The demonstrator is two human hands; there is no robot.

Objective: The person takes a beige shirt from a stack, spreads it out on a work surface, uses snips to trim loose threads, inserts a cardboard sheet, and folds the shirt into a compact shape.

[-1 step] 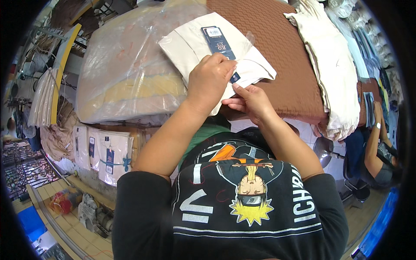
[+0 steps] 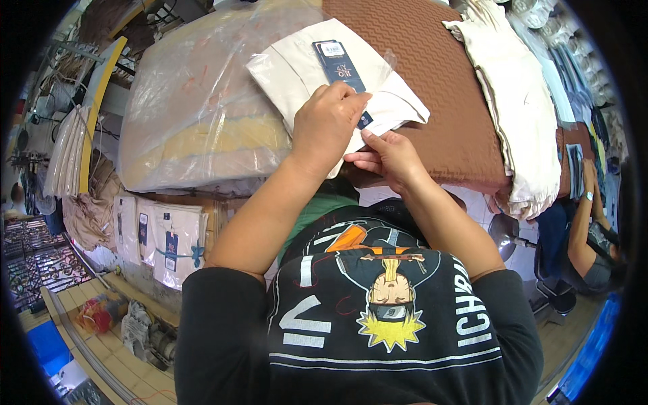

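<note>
A folded cream garment (image 2: 290,71), which looks like trousers, lies at the near edge of the padded table. A long dark blue hang tag (image 2: 335,64) with a white sticker rests on top of it. My left hand (image 2: 326,125) is over the garment at the tag's lower end, thumb and fingers pinched together; whatever they hold is hidden. Just below the fingertips shows a small dark blue tag (image 2: 365,121). My right hand (image 2: 395,156) grips the garment's near corner beside that small tag, thumb on top and fingers curled beneath.
Clear plastic sheeting (image 2: 202,101) covers the left of the table; brown quilted cloth (image 2: 445,135) covers the right. Cream garments (image 2: 506,88) are piled at the right edge. Tagged folded garments (image 2: 169,236) sit lower left. Another person's arm (image 2: 582,223) shows at far right.
</note>
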